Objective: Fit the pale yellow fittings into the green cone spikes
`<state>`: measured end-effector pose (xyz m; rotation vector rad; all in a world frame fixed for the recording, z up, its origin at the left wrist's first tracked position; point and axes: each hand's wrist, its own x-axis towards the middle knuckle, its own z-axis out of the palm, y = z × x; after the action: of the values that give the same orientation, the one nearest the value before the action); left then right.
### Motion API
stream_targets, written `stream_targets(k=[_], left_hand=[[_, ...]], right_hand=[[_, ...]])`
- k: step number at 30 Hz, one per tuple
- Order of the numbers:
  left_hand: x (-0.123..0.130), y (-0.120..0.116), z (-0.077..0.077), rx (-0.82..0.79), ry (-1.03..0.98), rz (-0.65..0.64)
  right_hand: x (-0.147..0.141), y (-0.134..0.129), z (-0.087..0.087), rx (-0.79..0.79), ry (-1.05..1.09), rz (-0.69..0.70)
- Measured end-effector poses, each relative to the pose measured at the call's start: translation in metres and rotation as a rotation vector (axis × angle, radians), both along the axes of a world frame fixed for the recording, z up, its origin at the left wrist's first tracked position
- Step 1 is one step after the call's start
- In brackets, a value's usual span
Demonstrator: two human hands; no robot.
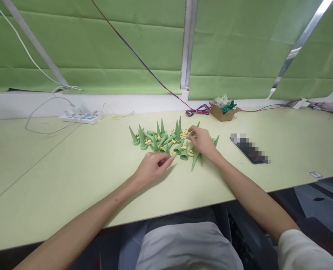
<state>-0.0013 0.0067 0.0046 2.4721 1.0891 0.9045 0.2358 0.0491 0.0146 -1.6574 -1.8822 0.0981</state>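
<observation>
Several green cones point(143, 141) and small yellow pieces point(191, 153) lie in a loose pile on the pale table point(99, 165); some cones stand upright, others lie on their sides. At the pile's near edge is my left hand point(153, 167), its fingers curled and closed around something I cannot make out, beside a green cone. My right hand point(201, 141) reaches over the right part of the pile, thumb and forefinger bent close together near the yellow pieces. Whatever is between those fingertips is too small to tell. Part of the pile is hidden behind my right hand.
A dark phone point(249, 149) lies right of the pile. Behind are a small cardboard box point(223, 114) with plastic and green material, and a coiled red-blue cable point(198, 110). A white power strip point(82, 117) with cables sits at the back left. Green blinds hang behind.
</observation>
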Motion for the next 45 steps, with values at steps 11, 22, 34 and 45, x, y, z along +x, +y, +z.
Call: stream_targets(k=[11,22,34,45], left_hand=[[-0.005,0.004,0.008,-0.008,-0.271,0.216],[-0.006,0.013,0.001,0.034,-0.161,0.139],[-0.006,0.015,-0.001,0.049,-0.148,0.106],[-0.007,0.017,-0.004,0.013,-0.246,0.106]], right_hand=[[-0.037,-0.023,-0.001,0.131,0.402,0.369],[-0.052,-0.017,-0.021,0.251,0.436,0.470],[-0.057,-0.020,-0.018,0.215,0.470,0.494],[-0.053,-0.023,-0.014,0.202,0.396,0.558]])
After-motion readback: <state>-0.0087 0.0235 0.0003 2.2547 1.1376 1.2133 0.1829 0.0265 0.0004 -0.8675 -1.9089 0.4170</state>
